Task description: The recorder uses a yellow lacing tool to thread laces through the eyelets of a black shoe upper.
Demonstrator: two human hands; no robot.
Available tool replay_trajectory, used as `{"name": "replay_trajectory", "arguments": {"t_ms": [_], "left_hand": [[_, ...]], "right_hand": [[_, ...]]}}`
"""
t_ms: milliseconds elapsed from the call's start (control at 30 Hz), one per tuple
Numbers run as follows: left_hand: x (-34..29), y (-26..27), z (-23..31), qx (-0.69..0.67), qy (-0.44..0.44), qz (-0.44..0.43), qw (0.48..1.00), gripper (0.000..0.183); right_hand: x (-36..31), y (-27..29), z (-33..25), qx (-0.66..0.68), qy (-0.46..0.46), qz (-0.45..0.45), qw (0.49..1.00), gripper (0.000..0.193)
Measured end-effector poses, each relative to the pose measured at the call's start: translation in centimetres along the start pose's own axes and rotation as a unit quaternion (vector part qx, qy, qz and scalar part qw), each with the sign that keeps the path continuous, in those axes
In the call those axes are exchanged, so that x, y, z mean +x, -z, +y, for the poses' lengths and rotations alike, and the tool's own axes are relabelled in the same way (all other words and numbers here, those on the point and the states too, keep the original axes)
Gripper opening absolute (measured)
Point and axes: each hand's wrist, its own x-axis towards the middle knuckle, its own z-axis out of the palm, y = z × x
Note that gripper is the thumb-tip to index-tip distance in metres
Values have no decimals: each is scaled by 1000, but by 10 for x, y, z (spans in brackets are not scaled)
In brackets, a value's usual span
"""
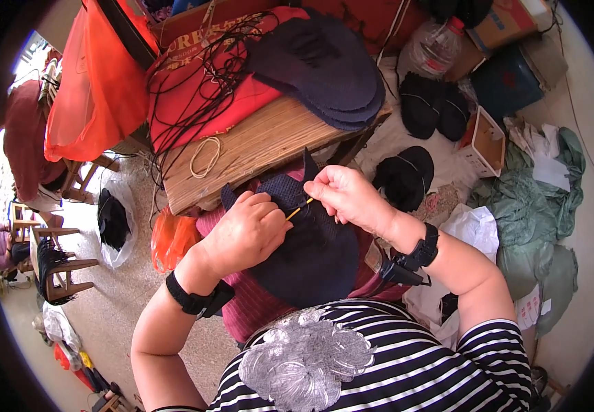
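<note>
Over my lap lies a dark navy sole-shaped piece [304, 268], with a dark knitted piece [279, 191] at its far end. My left hand [245, 230] is closed beside the knitting. My right hand [352, 198] is closed in a pinch just right of it. A thin yellow stick [299, 210] with a dark patch midway slants between them, its ends meeting the fingers of both hands. Whether it is a hook or a needle, I cannot tell. My palms hide part of the knitting. Each wrist wears a black band, the left band [197, 295] and the right band [420, 250].
A wooden bench [242, 147] stands ahead, bearing stacked navy soles [317, 65], tangled black cord [204, 86] and a tan loop [205, 158]. Orange bags [94, 89] hang at left. To the right are black slippers [405, 178], a white box [484, 144] and green cloth [537, 199].
</note>
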Motion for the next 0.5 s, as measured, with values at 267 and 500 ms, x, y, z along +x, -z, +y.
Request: {"name": "replay_trajectory", "arguments": {"t_ms": [267, 500], "left_hand": [[-1, 4, 7, 6, 89, -8, 996, 27], [15, 3, 4, 41, 76, -26, 996, 26]], "right_hand": [[-5, -6, 13, -156, 125, 46, 979, 48], [1, -2, 3, -152, 79, -1, 985, 55]]}}
